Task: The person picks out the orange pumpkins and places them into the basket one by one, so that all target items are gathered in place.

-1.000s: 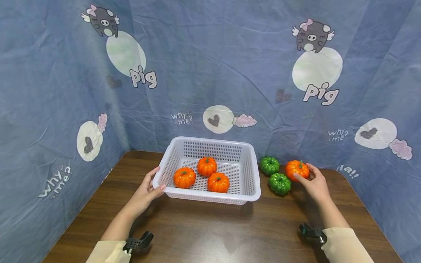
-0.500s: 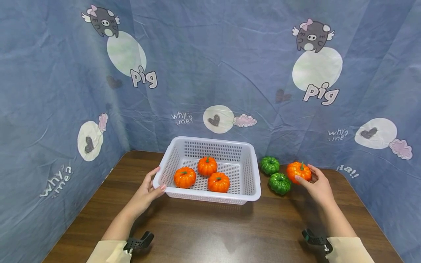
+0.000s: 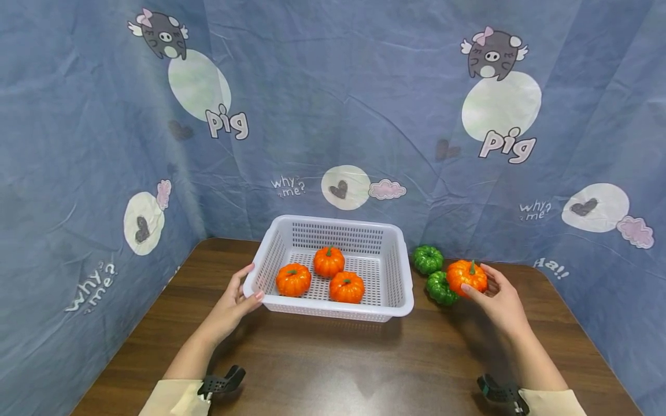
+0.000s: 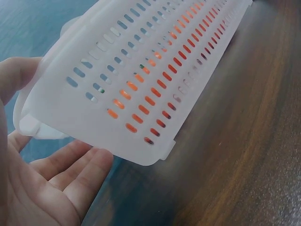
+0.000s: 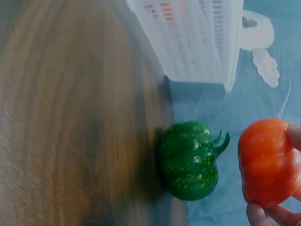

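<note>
My left hand [image 3: 227, 307] grips the left front corner of a white perforated plastic basket [image 3: 322, 310]. In the left wrist view the thumb lies at the rim and the fingers [image 4: 89, 176] curl beneath the basket's corner. Three orange pumpkins, one of them at the front right [image 3: 346, 288], sit inside. Right of the basket, my right hand [image 3: 502, 301] holds another orange pumpkin [image 3: 463, 277] with a green stem, raised above the table. It partly covers the nearer green pumpkin [image 3: 438, 290] in the head view. A second green pumpkin [image 3: 428, 260] sits just behind.
A brown wooden table [image 3: 333, 364] lies under everything. Blue printed cloth [image 3: 333, 115] hangs behind the table and along both sides. The basket's right wall stands close to the green pumpkins.
The right hand has lifted the orange pumpkin off the table, and it now shifts slightly left, over the nearer green pumpkin. The left hand and basket stay in place.
</note>
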Demonstrator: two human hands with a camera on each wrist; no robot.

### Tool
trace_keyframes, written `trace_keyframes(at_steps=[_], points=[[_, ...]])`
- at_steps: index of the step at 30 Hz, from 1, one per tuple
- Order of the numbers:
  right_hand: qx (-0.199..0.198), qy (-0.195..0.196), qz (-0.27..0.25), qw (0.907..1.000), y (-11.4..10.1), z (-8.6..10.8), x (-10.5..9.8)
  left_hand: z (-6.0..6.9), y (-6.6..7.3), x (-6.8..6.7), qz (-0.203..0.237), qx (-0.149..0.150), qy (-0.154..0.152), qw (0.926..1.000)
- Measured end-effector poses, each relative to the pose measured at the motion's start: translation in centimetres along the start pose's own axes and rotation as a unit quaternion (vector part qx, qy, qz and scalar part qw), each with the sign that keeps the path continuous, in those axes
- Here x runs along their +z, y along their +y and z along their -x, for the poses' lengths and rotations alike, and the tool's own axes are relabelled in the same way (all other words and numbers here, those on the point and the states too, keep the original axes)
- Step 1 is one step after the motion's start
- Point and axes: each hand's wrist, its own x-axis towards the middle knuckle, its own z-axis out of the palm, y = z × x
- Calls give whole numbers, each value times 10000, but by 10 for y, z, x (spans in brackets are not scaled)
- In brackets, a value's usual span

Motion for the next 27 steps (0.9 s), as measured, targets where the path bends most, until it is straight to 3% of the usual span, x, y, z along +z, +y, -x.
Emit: trace_keyframes(at_steps=[11,27], points=[[-364,-114,26,9993,-15,14,8,-1,1,0,-48,-24,24,10000],[-531,-540,227,9969,-58,14,23,-1,0,0,-17,14,20,10000]])
